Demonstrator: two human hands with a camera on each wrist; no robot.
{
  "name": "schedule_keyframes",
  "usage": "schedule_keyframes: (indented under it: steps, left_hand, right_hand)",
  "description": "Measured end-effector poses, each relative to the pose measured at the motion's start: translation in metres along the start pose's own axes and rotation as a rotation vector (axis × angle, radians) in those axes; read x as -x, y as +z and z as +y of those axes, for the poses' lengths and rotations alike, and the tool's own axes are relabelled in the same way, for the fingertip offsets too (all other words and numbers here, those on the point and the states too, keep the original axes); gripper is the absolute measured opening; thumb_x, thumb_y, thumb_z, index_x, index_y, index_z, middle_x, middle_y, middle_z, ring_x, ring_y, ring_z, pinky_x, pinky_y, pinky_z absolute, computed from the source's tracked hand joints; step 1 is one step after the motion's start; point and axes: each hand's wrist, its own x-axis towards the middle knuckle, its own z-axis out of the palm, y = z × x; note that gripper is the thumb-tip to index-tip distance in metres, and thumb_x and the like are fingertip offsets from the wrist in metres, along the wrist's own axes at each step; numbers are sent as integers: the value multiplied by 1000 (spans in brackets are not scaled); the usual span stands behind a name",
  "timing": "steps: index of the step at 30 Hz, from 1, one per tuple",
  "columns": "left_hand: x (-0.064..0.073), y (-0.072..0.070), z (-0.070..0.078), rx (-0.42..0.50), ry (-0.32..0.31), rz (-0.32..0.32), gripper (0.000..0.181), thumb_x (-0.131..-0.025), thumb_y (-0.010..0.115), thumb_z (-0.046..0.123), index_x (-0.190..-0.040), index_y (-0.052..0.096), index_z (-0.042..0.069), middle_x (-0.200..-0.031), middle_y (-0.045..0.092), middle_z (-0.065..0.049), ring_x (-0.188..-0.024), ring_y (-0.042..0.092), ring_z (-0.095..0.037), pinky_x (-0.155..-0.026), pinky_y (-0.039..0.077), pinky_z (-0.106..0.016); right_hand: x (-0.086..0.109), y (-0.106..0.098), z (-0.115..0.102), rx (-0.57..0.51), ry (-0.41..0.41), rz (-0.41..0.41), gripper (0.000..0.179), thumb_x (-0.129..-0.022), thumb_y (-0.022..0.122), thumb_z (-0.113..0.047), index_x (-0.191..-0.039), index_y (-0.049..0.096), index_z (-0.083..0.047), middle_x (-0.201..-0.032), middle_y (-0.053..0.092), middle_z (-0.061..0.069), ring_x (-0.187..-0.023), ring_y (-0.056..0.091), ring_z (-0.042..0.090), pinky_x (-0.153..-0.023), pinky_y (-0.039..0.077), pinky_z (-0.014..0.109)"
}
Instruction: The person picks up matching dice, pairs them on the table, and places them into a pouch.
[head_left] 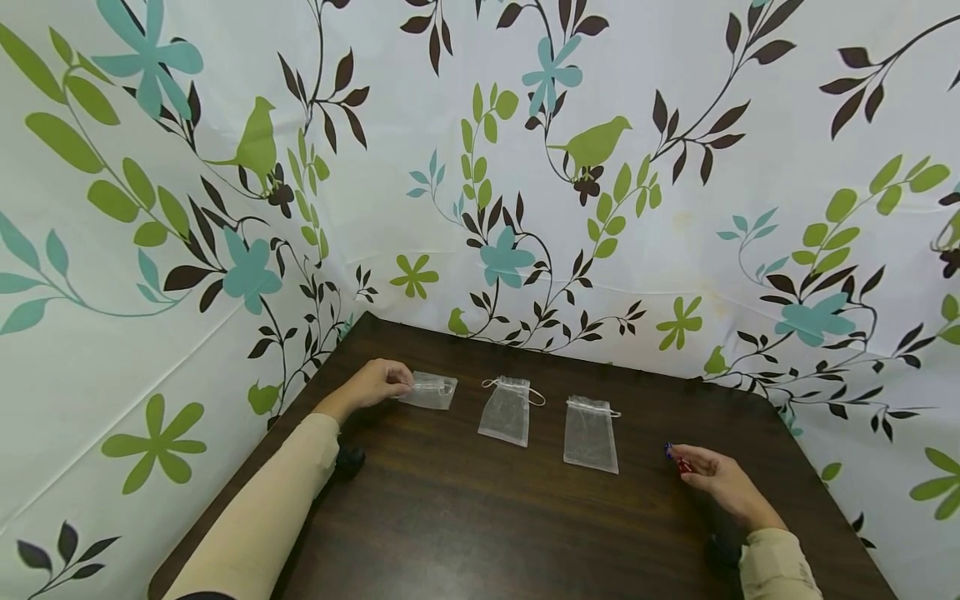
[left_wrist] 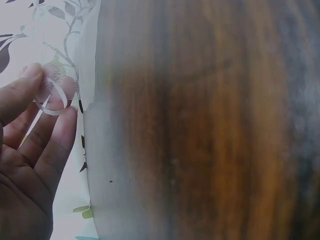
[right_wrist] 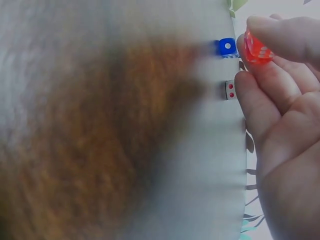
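Three small sheer white drawstring pouches lie across the dark table. At the leftmost pouch (head_left: 433,393), my left hand (head_left: 377,383) pinches the fabric by its edge between thumb and fingers; its looped cord (left_wrist: 59,95) shows in the left wrist view. The middle pouch (head_left: 506,412) and the right pouch (head_left: 591,435) lie flat, apart from both hands. Over on the right, my right hand (head_left: 722,481) pinches a translucent red die (right_wrist: 258,48) between thumb and fingers. Close to its fingertips are a blue die (right_wrist: 227,47) and a white die (right_wrist: 230,90) with red pips.
The brown wooden table (head_left: 450,517) meets a white curtain (head_left: 420,183) at its back and left edges. Leaves, flowers and birds are printed on the curtain. Dark blurred shapes lie beneath both wrists.
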Motion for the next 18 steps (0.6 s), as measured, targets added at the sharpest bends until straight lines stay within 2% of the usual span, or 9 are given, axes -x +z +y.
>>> schedule_keyframes:
  steps: [11,18]
  left_hand:
    - [-1,-1,2,6,29,14,4,-91,77,8,-93,73,10,-88,73,0,-79,59,-16,-70,50,-34]
    - [-1,0,2,10,26,0,4,-91,76,8,-93,73,10,-87,72,1,-77,59,-16,-69,50,-33]
  right_hand:
    - [-6,-1,-9,46,11,19,49,-95,66,3,-141,51,8,-143,51,31,-110,57,-10,-86,55,26]
    - [-8,2,-9,71,6,23,49,-95,67,1,-141,52,8,-142,53,31,-116,62,5,-86,55,27]
